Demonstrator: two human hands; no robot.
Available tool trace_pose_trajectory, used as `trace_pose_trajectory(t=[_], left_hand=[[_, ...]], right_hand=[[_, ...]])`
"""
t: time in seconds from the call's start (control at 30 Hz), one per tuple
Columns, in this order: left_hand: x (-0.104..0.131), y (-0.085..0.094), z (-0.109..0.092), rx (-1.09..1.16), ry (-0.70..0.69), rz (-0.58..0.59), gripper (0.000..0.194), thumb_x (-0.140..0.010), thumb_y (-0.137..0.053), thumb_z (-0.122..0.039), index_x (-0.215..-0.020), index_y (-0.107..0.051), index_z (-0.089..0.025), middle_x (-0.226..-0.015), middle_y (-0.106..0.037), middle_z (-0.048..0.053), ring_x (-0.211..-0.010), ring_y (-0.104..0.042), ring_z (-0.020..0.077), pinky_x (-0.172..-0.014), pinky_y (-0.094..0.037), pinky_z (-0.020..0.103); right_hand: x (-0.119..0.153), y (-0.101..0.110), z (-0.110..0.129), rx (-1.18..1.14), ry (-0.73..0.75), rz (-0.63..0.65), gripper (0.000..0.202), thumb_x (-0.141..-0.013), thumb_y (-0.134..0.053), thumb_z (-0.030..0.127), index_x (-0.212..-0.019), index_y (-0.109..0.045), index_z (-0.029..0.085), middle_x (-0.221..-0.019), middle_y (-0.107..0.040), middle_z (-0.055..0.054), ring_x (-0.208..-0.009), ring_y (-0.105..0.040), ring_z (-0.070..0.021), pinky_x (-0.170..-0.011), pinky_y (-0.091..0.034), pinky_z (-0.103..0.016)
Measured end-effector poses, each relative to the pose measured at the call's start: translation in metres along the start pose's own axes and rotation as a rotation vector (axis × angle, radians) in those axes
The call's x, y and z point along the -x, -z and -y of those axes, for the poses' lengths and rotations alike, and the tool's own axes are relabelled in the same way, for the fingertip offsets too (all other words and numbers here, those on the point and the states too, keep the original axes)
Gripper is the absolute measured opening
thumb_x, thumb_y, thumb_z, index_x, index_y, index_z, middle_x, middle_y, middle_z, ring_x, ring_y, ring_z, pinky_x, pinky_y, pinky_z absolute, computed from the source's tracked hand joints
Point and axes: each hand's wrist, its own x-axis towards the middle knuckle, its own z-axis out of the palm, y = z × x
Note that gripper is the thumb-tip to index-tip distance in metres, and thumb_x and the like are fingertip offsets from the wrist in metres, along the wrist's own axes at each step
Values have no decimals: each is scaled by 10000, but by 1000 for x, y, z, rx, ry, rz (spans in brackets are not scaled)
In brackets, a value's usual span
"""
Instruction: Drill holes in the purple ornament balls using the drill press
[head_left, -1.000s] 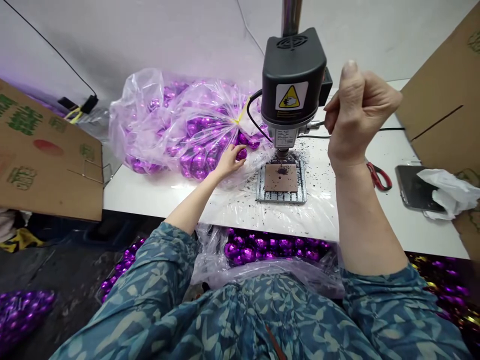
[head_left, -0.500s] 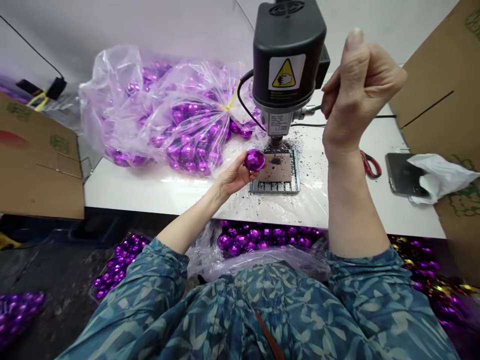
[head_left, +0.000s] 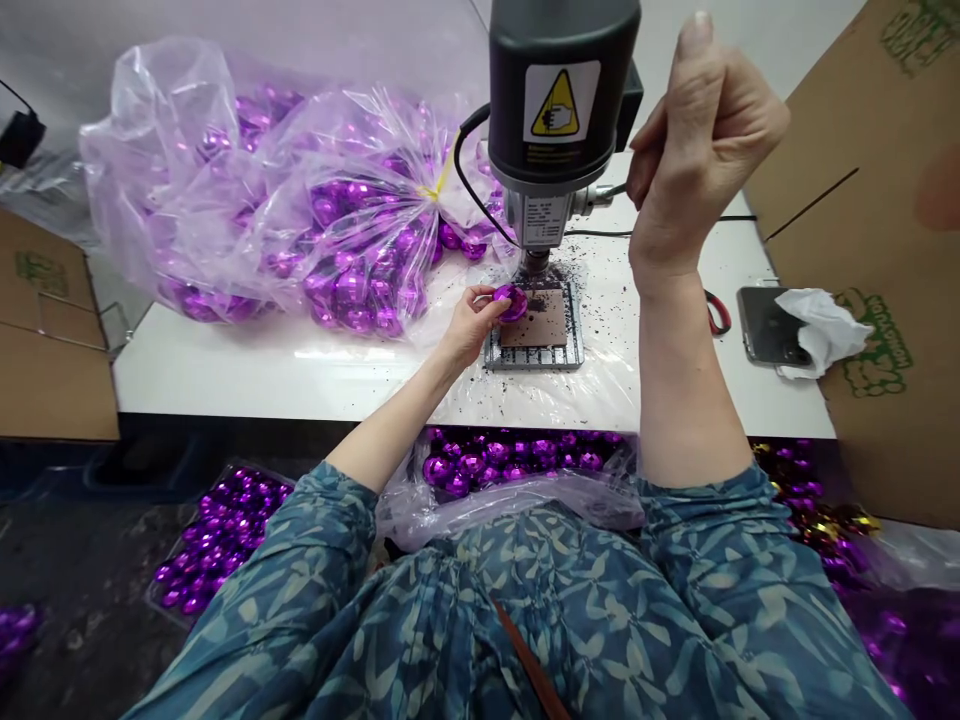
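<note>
Left hand (head_left: 471, 322): fingertips pinch a purple ball (head_left: 511, 302) over the brown block's (head_left: 553, 328) left side.
Right hand (head_left: 694, 150): curled closed around the lever (head_left: 618, 189).
Drill (head_left: 566, 100): best centre the ball, fingers (bare, I notice) clear.

The left hand (head_left: 472, 324) pinches a shiny purple faceted ball (head_left: 513, 302) at the far left corner of a flat brown board (head_left: 551, 328), near a black drill press (head_left: 562, 150). The right hand (head_left: 705, 150) grips the drill's thin metal lever (head_left: 616, 191). Left on the white surface (head_left: 300, 375) lies a tied clear plastic bag (head_left: 360, 195) of purple balls.
</note>
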Motion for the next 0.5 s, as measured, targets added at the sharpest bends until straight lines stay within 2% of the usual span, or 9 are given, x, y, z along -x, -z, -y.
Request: trace_pose_trajectory(t=[0.1,0.23,0.43,0.5], left_hand=[[-8,0,11,-8,-36,64,588,-700,-980,-329,-1140,-612,-200,-1053,-797,57,-1007,-783,206,-949,-616,371],[-17,4,23,-59,-121,110,647,-658,-1020,-382,-1169,-663,-209,-1044,-802,55,-1007,-781,208,-997,-621,406],[-24,5,29,-212,-230,133,657,-696,-994,-378,-1262,-706,-211,-1161,-810,79,-1097,-779,239,-1051,-624,444],[-26,4,31,-248,-251,138,667,-706,-980,-360,-1288,-691,-207,-1190,-804,92,-1124,-778,257,-1070,-622,468]], right_hand=[[0,0,0,9,-5,-3,658,-823,-509,776,-523,-327,219,-411,-258,75,-334,-221,-10,-433,-183,-324],[-1,-1,0,-1,-5,-12,633,-814,-532,753,-527,-348,220,-419,-286,72,-338,-227,-14,-436,-181,-327],[1,0,-2,-9,39,-5,654,-848,-512,743,-532,-320,203,-420,-288,71,-351,-233,-2,-465,-193,-299],[2,1,-3,0,37,4,664,-853,-499,744,-537,-292,198,-423,-277,76,-356,-220,5,-495,-241,-284]])
